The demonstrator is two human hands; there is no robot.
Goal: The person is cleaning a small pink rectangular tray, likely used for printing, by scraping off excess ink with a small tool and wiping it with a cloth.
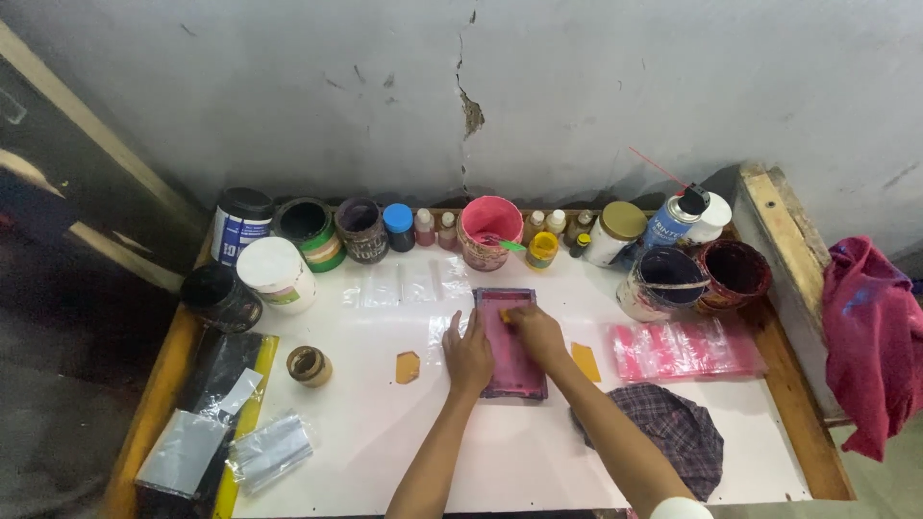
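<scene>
A small pink-stained printing screen (512, 344) is lying flat in the middle of the white bench (385, 442), and both hands are working on it. The left hand (468, 354) is pressing down on the screen's left edge with its fingers spread and flat, gripping nothing. The right hand (536, 332) is resting on the upper part of the screen, its fingers curled together around a small orange scraper (504, 314) that is just peeking out at the fingertips.

Two more orange scraps are lying on the bench beside the screen: an orange piece (408, 366) off to the left and an orange card (586, 361) just to the right of the right forearm. A stack of pink plastic pouches (685, 350) is sitting further right, and a checked cloth (673, 432) is lying crumpled under the right arm. Clear pouches (399, 285) are lying above the screen. Along the back wall, a pink paint tub (490, 232) is standing among a row of other pots, jars and small bottles, with a spray can (675, 219) to the right. A red rag (870, 341) is hanging over the bench's right side.
</scene>
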